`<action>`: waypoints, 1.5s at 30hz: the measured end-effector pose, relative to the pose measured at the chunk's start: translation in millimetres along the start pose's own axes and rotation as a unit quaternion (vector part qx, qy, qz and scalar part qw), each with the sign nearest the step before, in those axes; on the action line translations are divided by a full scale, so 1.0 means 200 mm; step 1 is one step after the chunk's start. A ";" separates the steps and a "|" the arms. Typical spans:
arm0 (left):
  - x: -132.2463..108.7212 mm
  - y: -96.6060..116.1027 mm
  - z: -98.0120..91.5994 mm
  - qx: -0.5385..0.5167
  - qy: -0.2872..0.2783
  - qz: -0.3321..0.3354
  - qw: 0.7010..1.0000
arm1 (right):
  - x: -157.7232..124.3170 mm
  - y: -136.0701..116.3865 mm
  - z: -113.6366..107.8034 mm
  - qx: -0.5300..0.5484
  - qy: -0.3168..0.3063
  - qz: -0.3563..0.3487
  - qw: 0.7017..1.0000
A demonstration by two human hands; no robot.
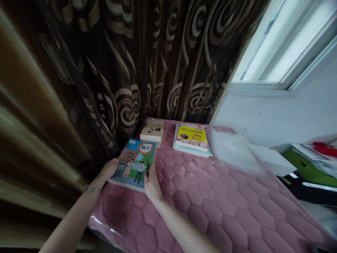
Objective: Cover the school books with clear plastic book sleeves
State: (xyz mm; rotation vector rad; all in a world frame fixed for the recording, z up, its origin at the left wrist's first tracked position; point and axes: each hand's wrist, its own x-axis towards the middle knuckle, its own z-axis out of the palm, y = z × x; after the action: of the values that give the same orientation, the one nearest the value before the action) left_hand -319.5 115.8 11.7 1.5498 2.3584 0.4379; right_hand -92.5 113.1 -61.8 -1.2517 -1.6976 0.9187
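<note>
A colourful maths textbook point(135, 165) with two cartoon children on its cover lies at the left side of the pink padded surface. My left hand point(108, 169) grips its left edge, the fingertips partly hidden at the side. Along the right edge my right hand point(152, 182) presses with its fingers together, so the textbook is held between both hands. More pages or books seem to lie under the cover, but I cannot tell how many. Just behind it sits a small stack of beige books point(152, 130), close to the textbook's far edge.
A yellow-covered book point(192, 136) tops another stack further right. Beside that lies clear plastic sheeting point(234, 149), with a white box point(273, 160) past it. A green item point(302, 165) and papers are at the far right. Dark patterned curtains point(168, 63) hang behind the pink quilted cover point(205, 196).
</note>
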 end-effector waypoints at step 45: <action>-0.22 0.22 0.18 0.180 0.082 0.244 0.949 | 0.02 -0.20 -0.33 -0.201 -0.146 -0.146 0.958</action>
State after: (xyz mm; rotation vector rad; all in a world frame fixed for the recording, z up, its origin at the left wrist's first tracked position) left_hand -252.8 95.8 0.1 2.3703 2.2429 0.2468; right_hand -48.5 112.2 1.1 -1.1099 -2.3197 0.6175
